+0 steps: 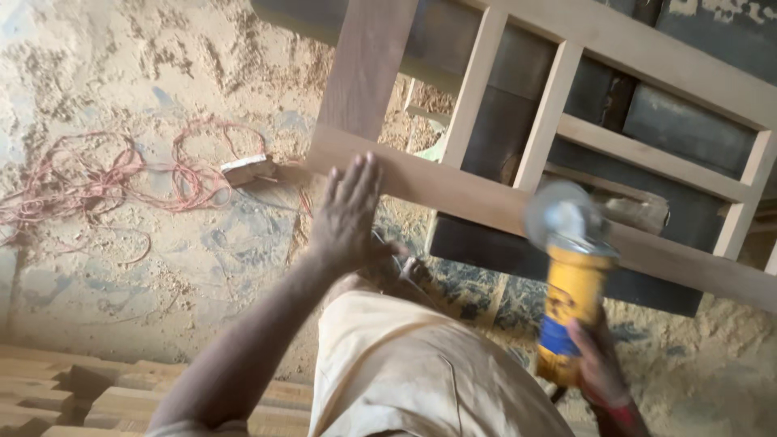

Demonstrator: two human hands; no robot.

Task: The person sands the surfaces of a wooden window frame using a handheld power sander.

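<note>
My left hand [348, 212] rests flat, fingers together, on the lower rail of a wooden frame [453, 188] with several slats. My right hand [597, 364] grips a yellow angle grinder [571, 303] by its body. The grinder's spinning disc [558, 214] is blurred and sits against the same rail, to the right of my left hand. My legs in beige trousers [405, 364] show below.
Sawdust covers the floor. A tangle of red cable [97, 178] and a small power block [247, 168] lie at the left. Stacked wooden planks [89, 392] fill the lower left corner. Dark panels [688, 129] lie behind the frame.
</note>
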